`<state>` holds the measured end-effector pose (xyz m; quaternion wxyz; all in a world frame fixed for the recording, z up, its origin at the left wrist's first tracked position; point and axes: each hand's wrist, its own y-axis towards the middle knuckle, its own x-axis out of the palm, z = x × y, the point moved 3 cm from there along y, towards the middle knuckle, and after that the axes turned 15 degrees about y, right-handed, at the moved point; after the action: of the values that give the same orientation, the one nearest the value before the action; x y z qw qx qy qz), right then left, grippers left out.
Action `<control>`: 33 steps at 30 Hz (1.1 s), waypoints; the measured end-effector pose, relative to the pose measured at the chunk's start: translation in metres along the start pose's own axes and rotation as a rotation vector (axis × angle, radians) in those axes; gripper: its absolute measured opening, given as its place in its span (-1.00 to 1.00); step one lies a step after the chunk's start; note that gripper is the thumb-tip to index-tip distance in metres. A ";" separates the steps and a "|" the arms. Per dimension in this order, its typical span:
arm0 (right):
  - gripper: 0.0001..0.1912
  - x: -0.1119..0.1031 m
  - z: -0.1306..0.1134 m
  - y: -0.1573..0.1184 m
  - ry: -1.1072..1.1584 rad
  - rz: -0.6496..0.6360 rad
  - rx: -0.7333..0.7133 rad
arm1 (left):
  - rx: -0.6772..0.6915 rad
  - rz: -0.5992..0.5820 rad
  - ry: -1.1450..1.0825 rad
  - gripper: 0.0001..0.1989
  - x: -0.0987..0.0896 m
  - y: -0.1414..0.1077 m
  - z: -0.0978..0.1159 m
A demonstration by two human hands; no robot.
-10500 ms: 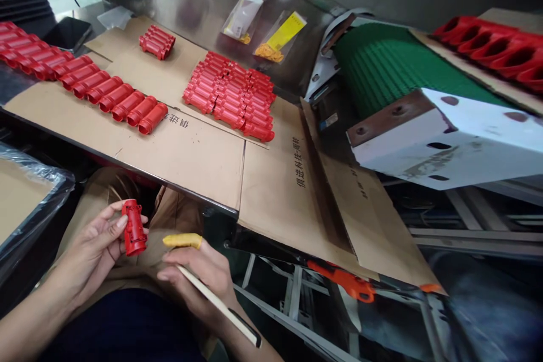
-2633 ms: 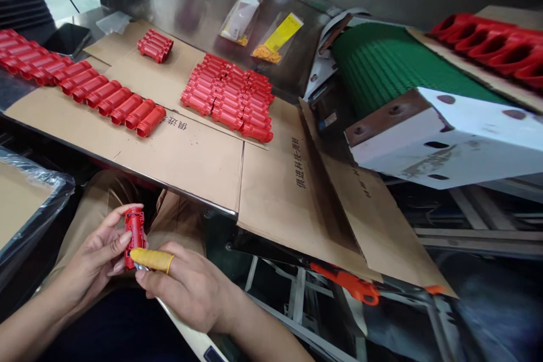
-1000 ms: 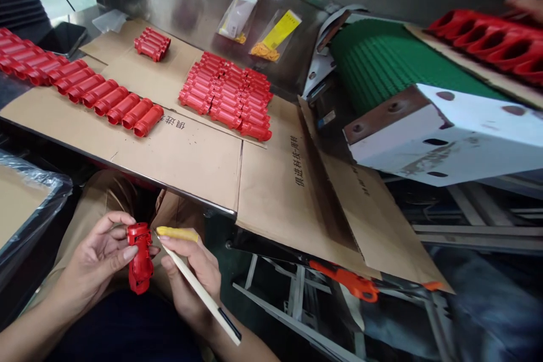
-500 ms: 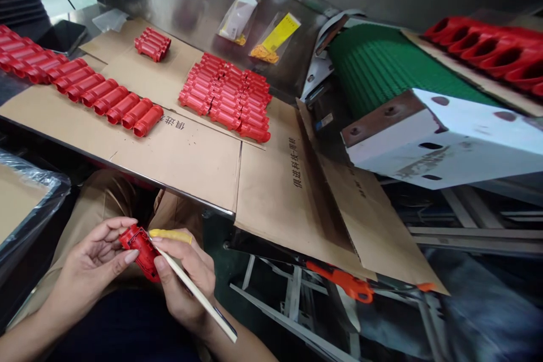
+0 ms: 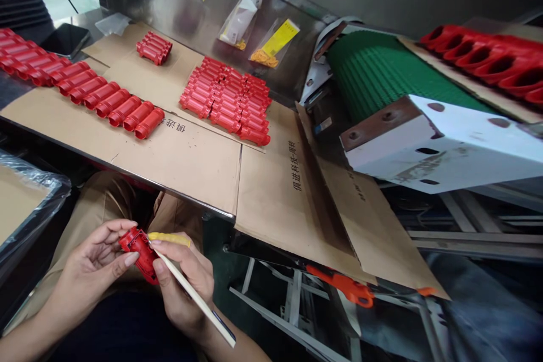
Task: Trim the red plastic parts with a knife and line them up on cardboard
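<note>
There's the left hand [image 5: 95, 263] cradling the red plastic housing [image 5: 138, 254] firmly in curled fingers, right hand [image 5: 184, 285] pinching a slim pale stick [image 5: 193, 294], tip steady at the housing!

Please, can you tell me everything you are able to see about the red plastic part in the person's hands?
The glossy red moulded plastic part is a short, tube-like piece with ridged, recessed detail. It lies tilted, held in the fingers of the left hand, above the person's lap. The tip of a pale stick, held in the right hand, reaches its upper edge.
</note>
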<state>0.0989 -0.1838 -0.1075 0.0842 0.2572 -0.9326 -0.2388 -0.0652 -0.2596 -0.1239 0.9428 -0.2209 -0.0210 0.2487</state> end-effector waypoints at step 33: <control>-0.79 -0.016 -0.012 0.015 0.012 0.002 0.198 | -0.019 -0.045 0.023 -0.58 -0.002 -0.004 0.009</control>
<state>0.1090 -0.1690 -0.0906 0.0644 0.2648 -0.9513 -0.1439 -0.0662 -0.2598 -0.1143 0.9462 -0.2321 -0.0174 0.2247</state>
